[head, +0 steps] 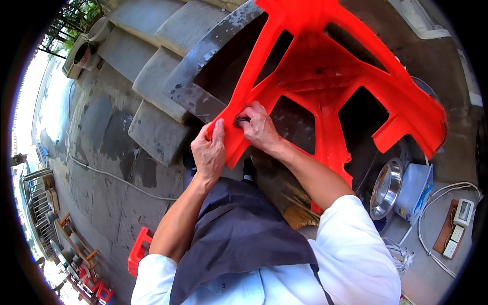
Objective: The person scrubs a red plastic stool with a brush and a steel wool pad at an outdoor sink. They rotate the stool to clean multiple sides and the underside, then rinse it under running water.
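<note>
A large red plastic chair (301,82) is tipped so that its hollow underside and openings face me. My left hand (209,150) grips the edge of one of its legs, thumb lying over the near face. Pinched in the fingers of my right hand (261,127) is a dark scouring pad (241,121), probably steel wool, held against the same leg. Most of the pad is hidden under the fingers. A dark apron (248,228) covers my lap below the chair.
A concrete trough (187,82) lies behind the chair, beside concrete steps (160,80). At right are a shiny metal basin (386,188), a bluish plastic box (413,190), a socket board (450,228) and coiled cable (398,255). A red plastic stool (140,251) stands left.
</note>
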{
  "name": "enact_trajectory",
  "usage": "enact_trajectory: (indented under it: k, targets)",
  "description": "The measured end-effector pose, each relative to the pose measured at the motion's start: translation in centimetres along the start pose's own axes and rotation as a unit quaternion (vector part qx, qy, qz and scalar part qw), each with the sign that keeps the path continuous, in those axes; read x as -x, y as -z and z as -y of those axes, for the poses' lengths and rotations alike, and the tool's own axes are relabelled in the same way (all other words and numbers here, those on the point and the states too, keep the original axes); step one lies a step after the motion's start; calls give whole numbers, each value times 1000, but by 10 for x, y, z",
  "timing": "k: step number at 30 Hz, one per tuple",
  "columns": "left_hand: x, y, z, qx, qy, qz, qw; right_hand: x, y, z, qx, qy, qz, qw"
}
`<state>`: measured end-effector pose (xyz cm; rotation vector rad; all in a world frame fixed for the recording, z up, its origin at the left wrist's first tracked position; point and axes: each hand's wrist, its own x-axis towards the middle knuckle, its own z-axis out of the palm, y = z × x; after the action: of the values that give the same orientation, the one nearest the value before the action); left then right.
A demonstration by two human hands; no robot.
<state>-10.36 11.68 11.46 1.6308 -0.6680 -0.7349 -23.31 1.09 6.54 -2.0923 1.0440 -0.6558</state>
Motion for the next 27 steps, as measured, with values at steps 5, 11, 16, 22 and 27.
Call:
enact_trajectory:
  k: [5,11,16,22,27]
  targets:
    - [-4,-6,-2,-41,-58,4,997,-51,-4,-140,112,-90,7,990]
    - [-5,2,-4,-92,-52,9,994,-92,-10,-232,266,-226,-35,936]
    - [0,-5,-6,-71,-58,24,995,-95,-24,-235,211,-303,-111,923]
    - [-2,2,0,-72,-48,8,996,-14,-12,-23,-36,-92,19,995]
    - [-7,1,5,-74,-73,8,995,-32,-12,-105,69,-16,-18,997]
